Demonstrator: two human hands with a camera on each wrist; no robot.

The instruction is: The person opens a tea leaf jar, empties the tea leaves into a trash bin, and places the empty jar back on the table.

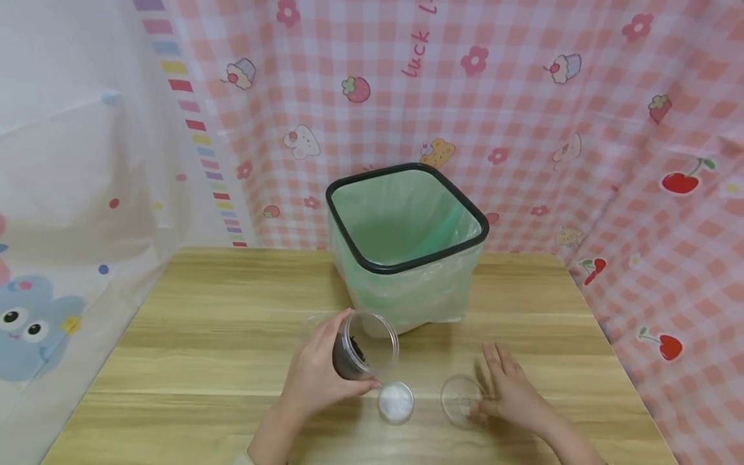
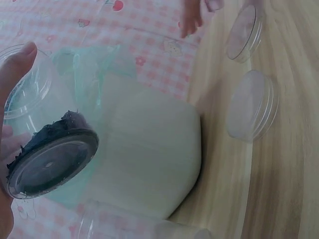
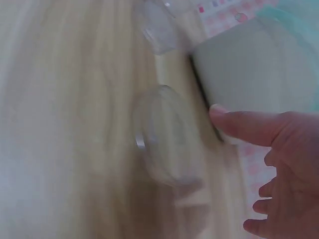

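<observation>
My left hand (image 1: 316,374) grips a clear plastic jar (image 1: 366,345), tilted on its side with its open mouth facing right. Dark, shredded-looking contents (image 2: 50,144) sit at the jar's bottom. Over the table at the right, my right hand (image 1: 517,394) is spread, fingers extended and holding nothing. Beside its thumb lies a clear round lid (image 1: 462,400), which shows blurred in the right wrist view. Between the two hands stands a small shallow round dish (image 1: 396,402) with something white in it.
Behind the jar stands a square bin (image 1: 407,290) with a black rim and a pale green liner. Another clear container (image 2: 124,221) lies near the bin, mostly hidden by my left hand in the head view. A checked curtain (image 1: 372,129) hangs behind the wooden table (image 1: 192,349).
</observation>
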